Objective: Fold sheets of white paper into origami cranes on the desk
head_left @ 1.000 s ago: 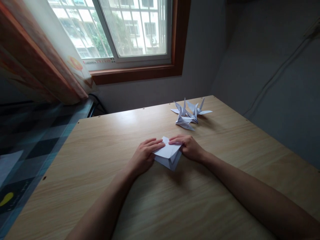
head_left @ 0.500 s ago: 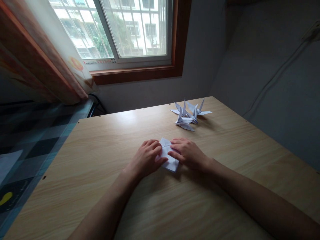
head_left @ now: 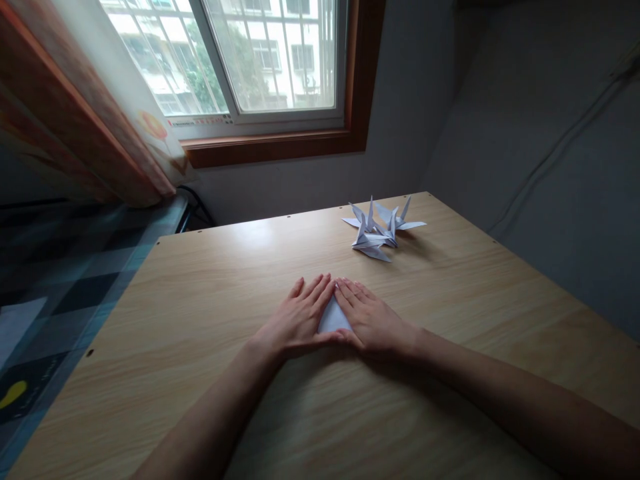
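Observation:
A folded piece of white paper [head_left: 334,319] lies flat on the wooden tabletop [head_left: 210,320], and only a triangular patch of it shows between my hands. My left hand [head_left: 303,319] rests flat over its left side with the fingers stretched out. From the other side my right hand [head_left: 373,317] presses flat on the right part, fingers extended. The fingertips of both hands nearly meet at the far corner, and the thumbs come together along the near edge. Most of the paper's outline is hidden beneath the hands.
Several folded paper cranes [head_left: 375,233] stand clustered near the table's far right corner. To the left is a surface with a checkered cloth [head_left: 75,293] and a white sheet [head_left: 20,327]. A curtain [head_left: 85,100] hangs beside the window [head_left: 280,60].
Both hands have flattened and spread over the paper, with fingertips and thumbs brought together. The paper showed as a longer strip before; now a triangular patch is visible.

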